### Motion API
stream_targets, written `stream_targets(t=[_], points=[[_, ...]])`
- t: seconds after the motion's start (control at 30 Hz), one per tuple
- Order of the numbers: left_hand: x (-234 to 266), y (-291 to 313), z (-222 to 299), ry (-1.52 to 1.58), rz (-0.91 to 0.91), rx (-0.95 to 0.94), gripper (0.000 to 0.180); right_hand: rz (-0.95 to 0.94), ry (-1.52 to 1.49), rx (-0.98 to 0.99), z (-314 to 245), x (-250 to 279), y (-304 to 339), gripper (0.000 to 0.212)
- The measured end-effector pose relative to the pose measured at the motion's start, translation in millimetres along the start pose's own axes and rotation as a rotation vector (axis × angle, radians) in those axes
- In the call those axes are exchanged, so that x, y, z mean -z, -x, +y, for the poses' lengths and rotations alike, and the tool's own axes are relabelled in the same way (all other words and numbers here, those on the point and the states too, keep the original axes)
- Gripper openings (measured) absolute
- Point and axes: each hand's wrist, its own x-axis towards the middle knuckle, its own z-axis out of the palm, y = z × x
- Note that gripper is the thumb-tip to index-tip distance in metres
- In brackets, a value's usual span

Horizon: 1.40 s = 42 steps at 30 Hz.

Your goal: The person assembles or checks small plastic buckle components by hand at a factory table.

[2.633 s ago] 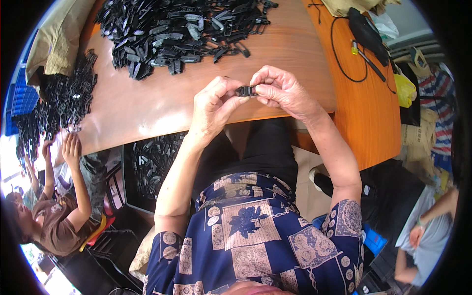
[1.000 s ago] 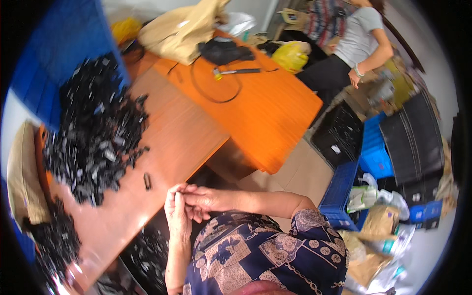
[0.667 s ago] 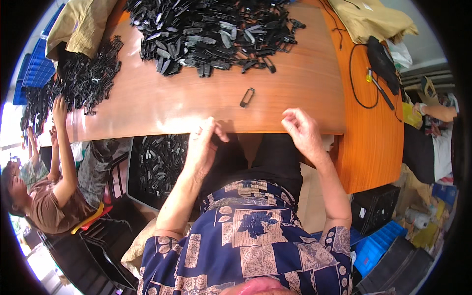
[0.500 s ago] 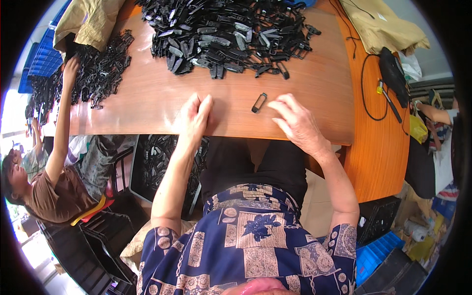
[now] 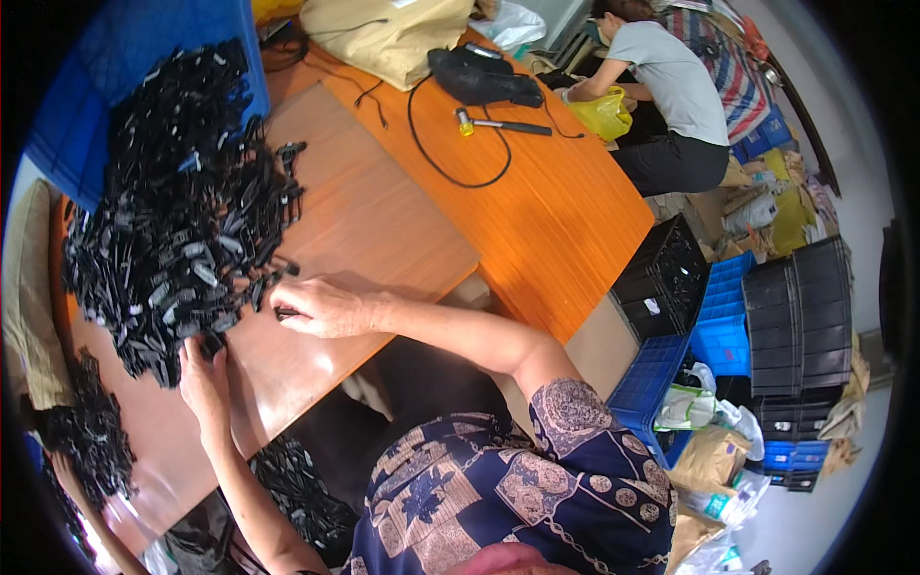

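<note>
A large heap of small black plastic parts (image 5: 182, 220) spreads over the table's left side. At its near edge is my left hand (image 5: 203, 383), with its fingers bent and its thumb close to them. Dark plastic shows between them, among the heap's outer pieces. My right hand (image 5: 331, 307) is just right of the heap, above the brown board (image 5: 364, 211). Its fingers and thumb are closed on a small black plastic frame (image 5: 286, 312), mostly covered by the hand.
A hammer (image 5: 498, 125), a black cable (image 5: 422, 144) and a black pouch (image 5: 484, 77) lie on the orange tabletop. A blue crate (image 5: 172, 43) stands behind the heap. Another person (image 5: 671, 86) sits at the far right, near stacked crates (image 5: 795, 316). Someone's forearm (image 5: 81, 498) shows at lower left.
The view has swung to the right. My left hand has gone from the bare board to the heap's edge. The frame lying by my right hand is now in its fingers.
</note>
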Motion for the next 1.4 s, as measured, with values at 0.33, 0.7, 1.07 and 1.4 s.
stream_targets(t=[0.33, 0.7, 1.07, 1.4], points=[[-14.7, 15.6, -14.0, 0.192, -0.048, -0.198, 0.020, 0.391, -0.506, -0.115, 21.5, -14.3, 22.5, 0.017], [-8.8, 27.6, 9.1, 0.988, -0.362, 0.222, 0.014, 0.401, -0.394, -0.017, 20.7, -17.6, 20.1, 0.012], [-35.1, 15.1, -9.6, 0.677, -0.130, 0.095, 0.025, 0.356, -0.020, 0.080, 12.7, -20.8, 23.9, 0.010], [-1.6, 45.5, 28.1, 0.456, 0.060, -0.107, 0.026, 0.185, -0.364, -0.206, -8.3, 4.0, 25.6, 0.015]])
